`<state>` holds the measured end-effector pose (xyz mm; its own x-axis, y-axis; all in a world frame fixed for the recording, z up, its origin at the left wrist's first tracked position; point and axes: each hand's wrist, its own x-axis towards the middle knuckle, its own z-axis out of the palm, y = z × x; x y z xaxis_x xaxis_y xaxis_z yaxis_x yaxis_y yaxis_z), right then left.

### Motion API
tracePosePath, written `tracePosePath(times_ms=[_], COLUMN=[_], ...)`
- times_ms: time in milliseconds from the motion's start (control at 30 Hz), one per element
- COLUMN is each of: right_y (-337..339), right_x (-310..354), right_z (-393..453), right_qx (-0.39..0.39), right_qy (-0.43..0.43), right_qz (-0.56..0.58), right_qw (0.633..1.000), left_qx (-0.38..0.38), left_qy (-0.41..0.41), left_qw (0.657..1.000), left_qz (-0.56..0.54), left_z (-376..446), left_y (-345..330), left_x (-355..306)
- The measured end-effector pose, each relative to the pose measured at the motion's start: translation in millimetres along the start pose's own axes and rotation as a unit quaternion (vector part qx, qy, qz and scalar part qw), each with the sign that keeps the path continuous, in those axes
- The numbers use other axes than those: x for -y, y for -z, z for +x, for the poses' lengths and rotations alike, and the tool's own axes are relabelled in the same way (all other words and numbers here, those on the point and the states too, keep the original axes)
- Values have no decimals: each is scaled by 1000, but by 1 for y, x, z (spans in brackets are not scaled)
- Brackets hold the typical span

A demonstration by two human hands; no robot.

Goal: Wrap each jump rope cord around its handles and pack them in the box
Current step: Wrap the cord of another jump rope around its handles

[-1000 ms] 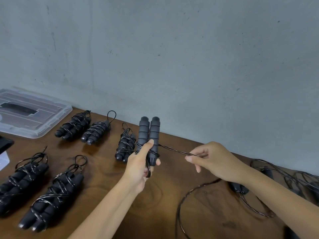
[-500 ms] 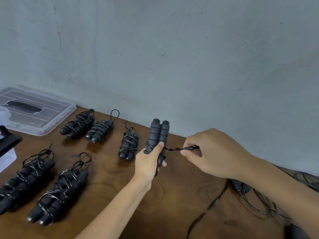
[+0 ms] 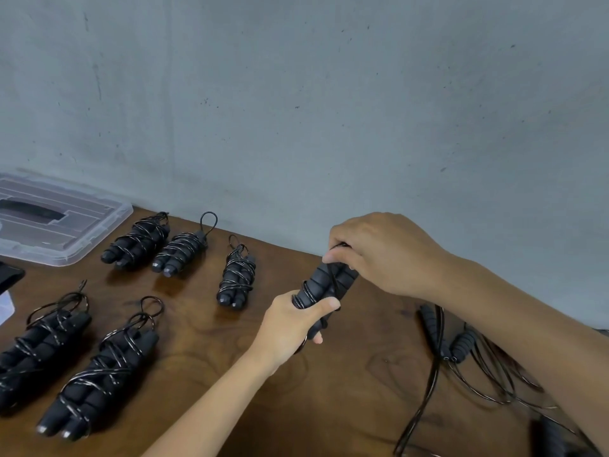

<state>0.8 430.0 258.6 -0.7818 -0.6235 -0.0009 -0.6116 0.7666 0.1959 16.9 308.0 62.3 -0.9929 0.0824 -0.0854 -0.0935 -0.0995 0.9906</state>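
Note:
My left hand (image 3: 293,319) grips the lower end of a pair of dark foam jump rope handles (image 3: 324,285), held side by side and tilted up to the right above the brown table (image 3: 346,374). My right hand (image 3: 379,255) sits over the handles' top end and pinches the black cord (image 3: 334,278), which runs down across them. A few cord turns circle the handles just above my left thumb. Several wrapped ropes lie at the left, among them one (image 3: 236,277) near my left hand.
A clear plastic box lid (image 3: 95,225) lies at the far left by the grey wall. Unwrapped ropes (image 3: 461,347) with loose cord loops lie on the table at the right, under my right forearm. A dark object (image 3: 10,275) sticks in at the left edge.
My right hand has brought the cord from the right side up over the top of the handles. The handles have tilted to the right, and the view has shifted.

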Motion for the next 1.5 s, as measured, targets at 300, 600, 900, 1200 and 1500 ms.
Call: tracePosePath(times_ms=[300,600,900,1200,1500], right_y=[-1,-21,-78,-100,-109], right_x=[-24,-53,-68,-46,-34], right_z=[10,18,13,-14,-33], right_qx=[0,3,34,17,-40], right_qy=[-21,-52,-115,-125,-142], right_qz=[45,345,489,417,328], right_qw=[999,937,864,900,933], left_qx=[53,157,193,106,0], left_qy=[-35,-81,-50,45,117], left_qw=[986,966,979,977,954], left_qz=[152,188,41,-178,-276], left_z=[-9,-11,-16,-8,3], left_y=[-2,22,28,15,7], left_x=[-21,-43,-38,-6,-2])
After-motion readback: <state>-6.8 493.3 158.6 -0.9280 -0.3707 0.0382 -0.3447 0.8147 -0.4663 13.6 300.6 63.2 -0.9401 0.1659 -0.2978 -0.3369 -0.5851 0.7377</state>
